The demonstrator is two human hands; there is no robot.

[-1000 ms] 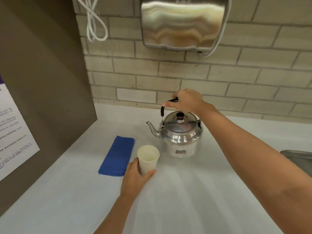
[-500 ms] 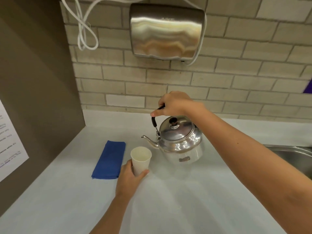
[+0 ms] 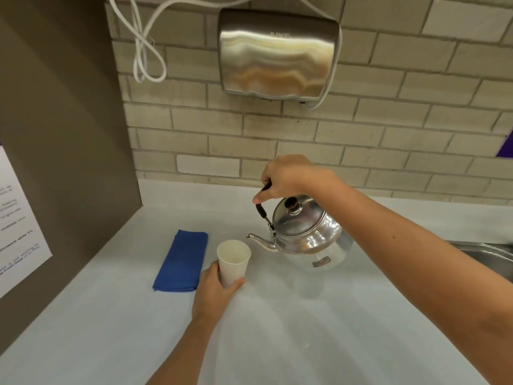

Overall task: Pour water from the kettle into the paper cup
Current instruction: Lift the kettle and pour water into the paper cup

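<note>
We face a wall of pale beige brick [image 3: 388,129]. At twelve o'clock hangs a brushed steel hand dryer [image 3: 277,54], with a looped white cord [image 3: 144,59] at eleven. At nine stands a flat brown panel [image 3: 69,120] bearing a white printed notice [image 3: 16,218]. Below spreads a pale grey countertop [image 3: 305,329] — a steel sink rim [image 3: 488,254] at three.

A folded blue cloth [image 3: 181,261] lies flat on the pale bench [image 3: 277,329], near the brown side panel [image 3: 63,148] that carries a white printed sheet [image 3: 16,226]. On the brick wall [image 3: 388,129] hangs a steel hand dryer [image 3: 277,54], and a white cable [image 3: 144,56] loops to its left. At the right edge, part of a metal sink [image 3: 483,252] shows.
</note>
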